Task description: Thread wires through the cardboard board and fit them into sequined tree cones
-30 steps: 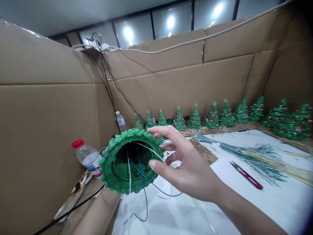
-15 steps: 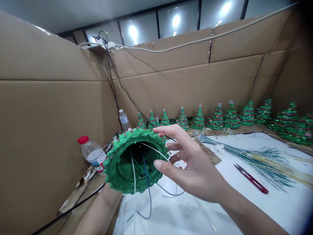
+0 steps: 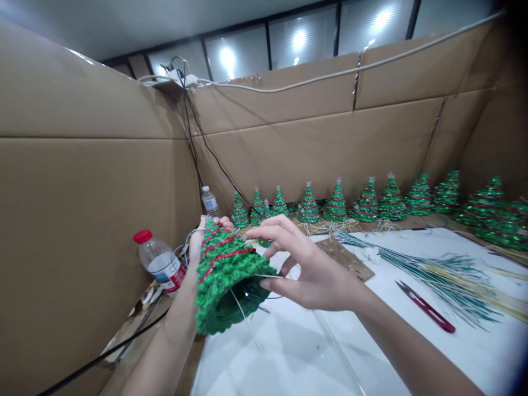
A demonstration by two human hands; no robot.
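Observation:
A small green Christmas tree ornament (image 3: pixel 225 269) with red garland lies tilted in front of me, its hollow base facing down and toward me. My left hand (image 3: pixel 198 242) wraps round its narrow top, with some fingers hidden behind it. By the base rim is my right hand (image 3: pixel 303 269), its fingers curled and its index finger stretched toward the tree's side. A white wire (image 3: pixel 268 276) from the base runs between my right thumb and fingers. Another white wire (image 3: pixel 243 308) hangs out of the opening.
Several similar trees (image 3: pixel 338 201) line the back. On the white tabletop (image 3: pixel 297 357) lie a bundle of green and yellow wires (image 3: pixel 429 269), red-handled thread snips (image 3: pixel 427 308) and a cardboard piece (image 3: pixel 344 261). A red-capped bottle (image 3: pixel 159 261) stands left; a smaller bottle (image 3: pixel 210 202) stands behind.
The tree has turned from showing its open base to showing its garlanded side, base lower. My right fingers have curled closer to the thumb, round the white wire at the rim.

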